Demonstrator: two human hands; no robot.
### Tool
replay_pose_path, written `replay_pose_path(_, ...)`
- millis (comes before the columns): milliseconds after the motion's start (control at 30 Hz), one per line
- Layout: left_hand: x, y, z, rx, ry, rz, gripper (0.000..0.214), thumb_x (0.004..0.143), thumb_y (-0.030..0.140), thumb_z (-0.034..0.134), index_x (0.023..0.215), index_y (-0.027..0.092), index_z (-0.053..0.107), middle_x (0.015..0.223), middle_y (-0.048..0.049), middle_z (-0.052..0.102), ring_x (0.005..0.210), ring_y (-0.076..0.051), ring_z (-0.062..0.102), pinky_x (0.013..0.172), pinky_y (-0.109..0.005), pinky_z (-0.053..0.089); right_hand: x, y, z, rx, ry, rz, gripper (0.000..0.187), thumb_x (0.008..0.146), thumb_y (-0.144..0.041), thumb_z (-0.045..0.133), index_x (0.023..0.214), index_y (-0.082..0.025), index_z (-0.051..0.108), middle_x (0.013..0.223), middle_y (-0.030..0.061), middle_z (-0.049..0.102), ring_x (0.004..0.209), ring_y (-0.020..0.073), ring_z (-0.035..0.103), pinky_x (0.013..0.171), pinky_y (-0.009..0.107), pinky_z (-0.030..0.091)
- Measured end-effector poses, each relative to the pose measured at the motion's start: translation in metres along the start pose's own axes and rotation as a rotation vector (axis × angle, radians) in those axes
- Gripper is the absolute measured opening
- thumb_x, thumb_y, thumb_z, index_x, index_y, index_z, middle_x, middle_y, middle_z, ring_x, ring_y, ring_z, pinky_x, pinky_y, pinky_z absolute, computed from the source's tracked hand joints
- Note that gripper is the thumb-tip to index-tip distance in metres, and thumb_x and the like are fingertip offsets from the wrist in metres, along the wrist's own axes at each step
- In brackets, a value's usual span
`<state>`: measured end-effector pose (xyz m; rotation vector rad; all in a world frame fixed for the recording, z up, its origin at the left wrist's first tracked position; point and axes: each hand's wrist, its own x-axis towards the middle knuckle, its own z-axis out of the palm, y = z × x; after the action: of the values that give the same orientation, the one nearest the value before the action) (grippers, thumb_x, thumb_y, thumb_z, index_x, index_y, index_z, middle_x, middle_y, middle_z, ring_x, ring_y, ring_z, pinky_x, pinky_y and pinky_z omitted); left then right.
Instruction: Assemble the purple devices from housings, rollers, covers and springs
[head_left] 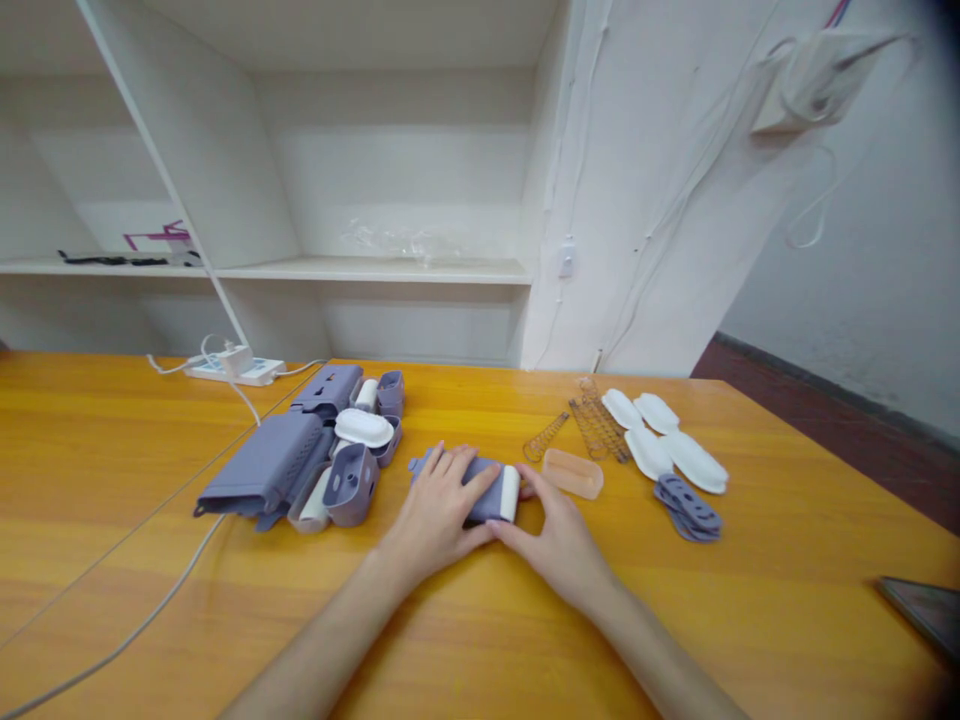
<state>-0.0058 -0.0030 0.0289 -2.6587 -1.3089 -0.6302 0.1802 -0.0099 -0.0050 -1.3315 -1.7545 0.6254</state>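
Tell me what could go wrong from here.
With the left hand over the purple case and the right hand at its white end, uneven pressure might make it slip or skew. The right hand is also close to the peach tray, with a cone-shaped spring just beyond, so a careless sweep could knock either.

Bare forearms [337,620] taper to narrow wrists [386,562] and bare hands [439,508] with slender fingers [541,486].

Gap between left hand [441,500] and housings [264,458]
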Motion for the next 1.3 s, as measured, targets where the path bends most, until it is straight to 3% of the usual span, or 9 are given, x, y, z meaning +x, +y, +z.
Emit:
replay_pose_path(67, -0.001, 0.0, 0.002, 0.007, -0.02, 0.017, 0.062, 0.079, 0.053, 0.052, 0.132, 0.024, 0.041, 0.133, -0.014, 0.043, 0.122, -0.032, 0.038, 0.102, -0.053, 0.025, 0.002, 0.003, -0.003, -0.037, -0.052, -0.016, 0.07, 0.065, -0.037, 0.072, 0.127, -0.018, 0.046, 0.118, 0.0108, 0.059, 0.107, 0.0254, 0.056, 0.096, 0.045, 0.04)
replay_pose_path(200, -0.001, 0.005, -0.004, 0.009, -0.068, 0.039, 0.063, 0.081, 0.048, 0.05, 0.137, 0.022, 0.034, 0.138, -0.015, 0.039, 0.122, -0.032, 0.039, 0.1, -0.052, 0.027, 0.004, 0.005, -0.007, -0.039, -0.109, -0.076, 0.06, 0.066, -0.03, 0.072, 0.122, -0.021, 0.05, 0.121, 0.0076, 0.057, 0.113, 0.0238, 0.051, 0.1, 0.043, 0.037)
replay_pose_path(400, -0.002, 0.009, -0.005, 0.027, -0.071, 0.027, 0.063, 0.083, 0.049, 0.047, 0.138, 0.021, 0.033, 0.138, -0.0157, 0.04, 0.121, -0.033, 0.039, 0.098, -0.052, 0.027, 0.004, 0.002, -0.008, 0.013, -0.046, -0.106, 0.059, 0.063, -0.025, 0.074, 0.118, -0.022, 0.052, 0.111, 0.0068, 0.062, 0.1, 0.0239, 0.057, 0.091, 0.043, 0.044)
replay_pose_path(700, -0.003, 0.01, -0.001, 0.057, -0.073, 0.025, 0.062, 0.084, 0.049, 0.046, 0.137, 0.02, 0.033, 0.136, -0.0162, 0.041, 0.121, -0.033, 0.039, 0.098, -0.052, 0.027, 0.004, -0.006, -0.015, 0.004, -0.123, -0.114, 0.053, 0.067, -0.027, 0.073, 0.116, -0.023, 0.055, 0.1, 0.005, 0.065, 0.09, 0.0221, 0.06, 0.084, 0.039, 0.048)
replay_pose_path(967, -0.003, 0.009, 0.001, 0.052, -0.033, 0.015, 0.062, 0.083, 0.049, 0.048, 0.137, 0.021, 0.034, 0.136, -0.0158, 0.042, 0.122, -0.033, 0.039, 0.098, -0.051, 0.029, 0.0, 0.005, -0.006, -0.092, -0.115, -0.224, 0.058, 0.078, -0.027, 0.062, 0.133, -0.024, 0.043, 0.129, 0.0092, 0.054, 0.118, 0.0255, 0.049, 0.1, 0.048, 0.037)
replay_pose_path(1167, -0.001, 0.007, 0.008, 0.069, -0.027, -0.017, 0.059, 0.084, 0.045, 0.049, 0.135, 0.019, 0.036, 0.136, -0.0157, 0.042, 0.124, -0.032, 0.038, 0.1, -0.05, 0.028, -0.002, 0.001, -0.007, -0.221, -0.057, -0.262, 0.06, 0.082, -0.03, 0.056, 0.138, -0.023, 0.035, 0.137, 0.0089, 0.045, 0.126, 0.0241, 0.041, 0.103, 0.047, 0.033)
replay_pose_path(1233, -0.001, 0.006, 0.01, 0.07, -0.014, -0.018, 0.058, 0.083, 0.047, 0.05, 0.134, 0.019, 0.038, 0.136, -0.0156, 0.043, 0.124, -0.032, 0.038, 0.1, -0.049, 0.029, -0.002, -0.005, -0.009, -0.325, -0.029, -0.297, 0.05, 0.084, -0.031, 0.053, 0.133, -0.024, 0.044, 0.137, 0.0089, 0.046, 0.125, 0.0262, 0.041, 0.101, 0.05, 0.034)
replay_pose_path(1300, 0.0, 0.005, 0.011, 0.072, -0.005, -0.015, 0.061, 0.082, 0.05, 0.052, 0.132, 0.019, 0.04, 0.135, -0.0157, 0.044, 0.124, -0.032, 0.04, 0.1, -0.049, 0.03, -0.003, -0.011, -0.011, -0.455, 0.044, -0.265, 0.03, 0.088, -0.031, 0.047, 0.111, -0.025, 0.064, 0.123, 0.0096, 0.058, 0.118, 0.0294, 0.047, 0.096, 0.055, 0.034)
